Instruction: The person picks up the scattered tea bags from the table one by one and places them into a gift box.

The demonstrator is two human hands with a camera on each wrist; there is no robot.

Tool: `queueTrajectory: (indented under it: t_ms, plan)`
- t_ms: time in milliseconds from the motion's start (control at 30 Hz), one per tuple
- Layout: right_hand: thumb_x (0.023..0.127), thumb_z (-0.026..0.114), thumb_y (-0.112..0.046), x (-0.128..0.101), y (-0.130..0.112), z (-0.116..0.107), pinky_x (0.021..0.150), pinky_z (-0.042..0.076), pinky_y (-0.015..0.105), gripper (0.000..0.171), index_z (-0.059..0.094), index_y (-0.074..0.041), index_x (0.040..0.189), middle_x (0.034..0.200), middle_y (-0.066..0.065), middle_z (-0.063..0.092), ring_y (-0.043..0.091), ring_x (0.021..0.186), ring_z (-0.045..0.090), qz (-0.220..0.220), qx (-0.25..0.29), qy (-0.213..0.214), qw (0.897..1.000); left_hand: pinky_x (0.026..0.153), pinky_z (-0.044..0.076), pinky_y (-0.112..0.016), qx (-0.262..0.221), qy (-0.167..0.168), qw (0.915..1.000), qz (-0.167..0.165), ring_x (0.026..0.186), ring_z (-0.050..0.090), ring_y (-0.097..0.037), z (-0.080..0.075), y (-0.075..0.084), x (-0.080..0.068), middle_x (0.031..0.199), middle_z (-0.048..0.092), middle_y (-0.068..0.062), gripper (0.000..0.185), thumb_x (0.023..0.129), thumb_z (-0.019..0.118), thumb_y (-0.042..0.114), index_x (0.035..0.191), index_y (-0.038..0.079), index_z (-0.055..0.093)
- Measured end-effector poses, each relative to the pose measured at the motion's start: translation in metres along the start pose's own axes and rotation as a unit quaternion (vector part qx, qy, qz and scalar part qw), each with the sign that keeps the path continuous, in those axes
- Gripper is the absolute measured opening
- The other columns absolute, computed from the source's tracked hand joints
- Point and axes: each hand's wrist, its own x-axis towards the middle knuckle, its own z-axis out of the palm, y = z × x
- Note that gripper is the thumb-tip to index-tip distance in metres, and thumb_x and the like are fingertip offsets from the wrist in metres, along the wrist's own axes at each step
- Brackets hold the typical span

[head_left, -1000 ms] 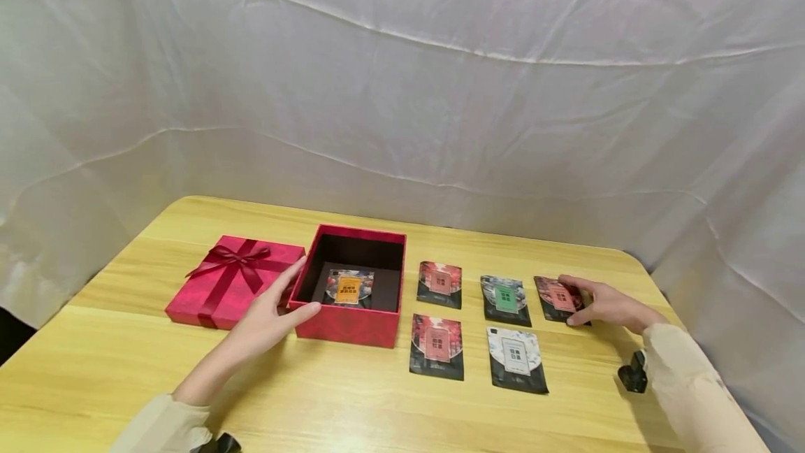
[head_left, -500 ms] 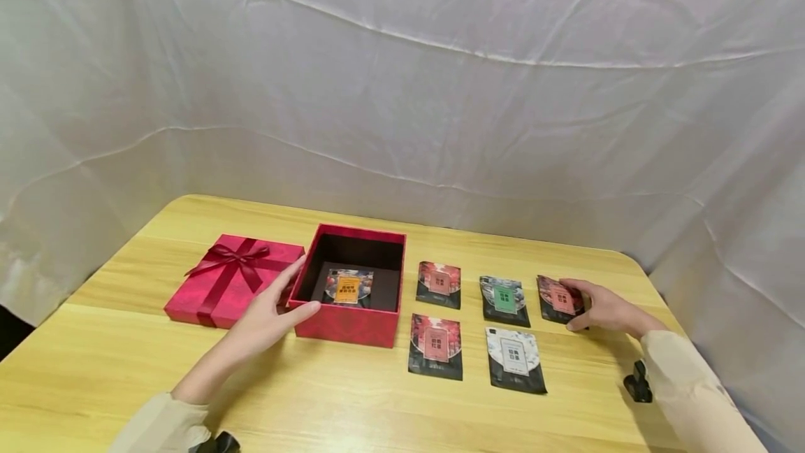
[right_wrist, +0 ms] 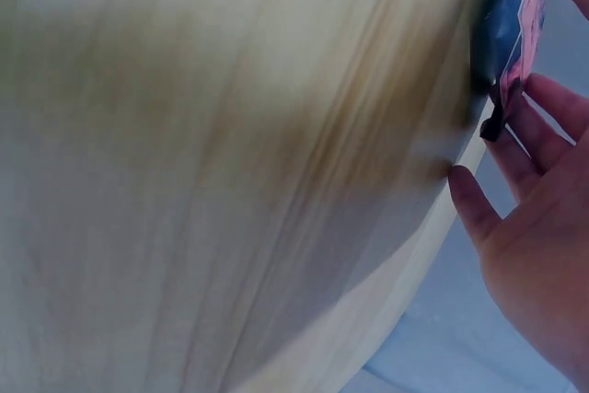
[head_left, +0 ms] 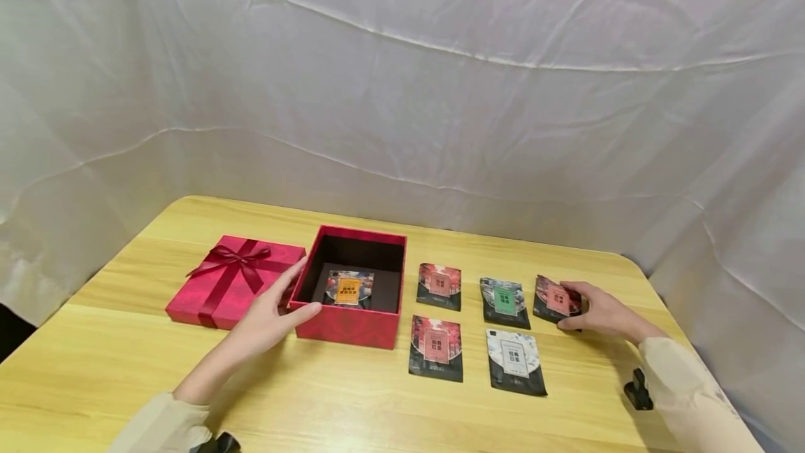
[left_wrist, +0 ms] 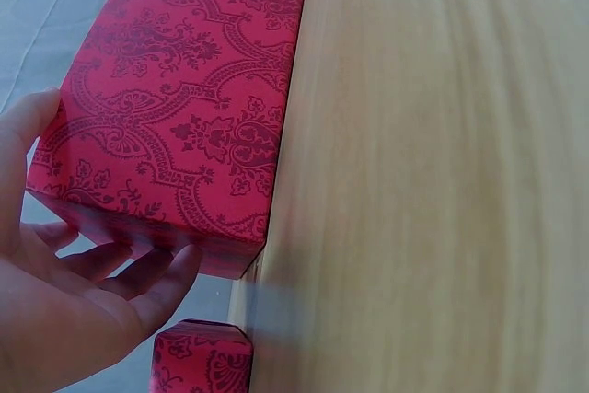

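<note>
My left hand [head_left: 267,317] rests at the front left corner of an open red gift box [head_left: 346,328]. In the left wrist view its fingers [left_wrist: 166,287] lie loosely extended along the patterned box side, with the thumb at another edge. Inside the box lies one tea pouch [head_left: 348,289] with an orange label. At the far right, my right hand [head_left: 604,310] pinches the right edge of a tea pouch with a red label [head_left: 553,297]. From the right wrist, that pouch [right_wrist: 515,39] shows tilted between thumb and fingers, partly cut off by the frame.
Left of the box lies its red lid [head_left: 182,310] with a ribbon bow [head_left: 235,257]. Between box and right hand lie two red tea pouches [head_left: 439,285], a green-labelled pouch [head_left: 505,301] and a white one [head_left: 516,361] on the wooden table [head_left: 352,404]. A pale curtain [head_left: 402,124] surrounds it.
My right hand has shifted slightly with the red-labelled pouch, which now sits a little further left than half a second ago. The left hand and the box have stayed put.
</note>
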Motion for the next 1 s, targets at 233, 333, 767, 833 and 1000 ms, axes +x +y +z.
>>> queueTrajectory:
  t_ms: [233, 333, 767, 833, 1000]
  plan:
    - [0.077, 0.082, -0.031, 0.002, -0.01, 0.004, 0.09, 0.042, 0.058, 0.091, 0.035, 0.015, 0.139, 0.128, 0.033, 0.047, 0.044, 0.112, 0.05, -0.009, 0.004, 0.014, 1.0, 0.096, 0.043, -0.054, -0.004, 0.002, 1.0, 0.0, 0.124, 0.048, -0.037, 0.0, -0.002, 0.0, 0.146, 0.04, -0.022, 0.08, 0.092, 0.067, 0.031, 0.155, 0.014, 0.021]
    - [0.076, 0.082, -0.031, 0.003, -0.014, 0.006, 0.09, 0.042, 0.057, 0.09, 0.036, 0.016, 0.138, 0.127, 0.033, 0.047, 0.043, 0.111, 0.05, -0.016, -0.002, 0.019, 1.0, 0.096, 0.043, -0.054, -0.002, 0.003, 1.0, 0.001, 0.124, 0.048, -0.038, 0.001, -0.002, 0.0, 0.146, 0.04, -0.022, 0.08, 0.092, 0.067, 0.031, 0.155, 0.014, 0.021]
    - [0.078, 0.08, -0.032, 0.003, -0.024, 0.008, 0.092, 0.04, 0.061, 0.086, 0.038, 0.014, 0.138, 0.129, 0.035, 0.046, 0.047, 0.114, 0.048, -0.021, -0.001, 0.032, 0.999, 0.098, 0.04, -0.056, 0.004, 0.001, 1.0, 0.002, 0.129, 0.043, -0.04, 0.0, 0.0, 0.001, 0.15, 0.033, -0.022, 0.08, 0.092, 0.067, 0.033, 0.155, 0.014, 0.021]
    - [0.078, 0.079, -0.033, 0.003, -0.025, 0.009, 0.092, 0.04, 0.061, 0.086, 0.038, 0.014, 0.138, 0.129, 0.035, 0.046, 0.047, 0.114, 0.048, -0.018, 0.0, 0.033, 0.999, 0.098, 0.04, -0.056, 0.004, 0.002, 1.0, 0.003, 0.128, 0.043, -0.04, 0.0, -0.001, 0.001, 0.15, 0.033, -0.022, 0.08, 0.092, 0.067, 0.033, 0.155, 0.014, 0.021]
    - [0.077, 0.08, -0.031, 0.002, -0.03, 0.011, 0.092, 0.042, 0.06, 0.085, 0.039, 0.015, 0.136, 0.126, 0.033, 0.049, 0.045, 0.111, 0.051, -0.03, -0.004, 0.039, 0.999, 0.097, 0.042, -0.054, -0.001, 0.003, 1.0, 0.006, 0.126, 0.046, -0.038, 0.001, -0.001, 0.001, 0.148, 0.037, -0.022, 0.08, 0.092, 0.067, 0.032, 0.155, 0.014, 0.021]
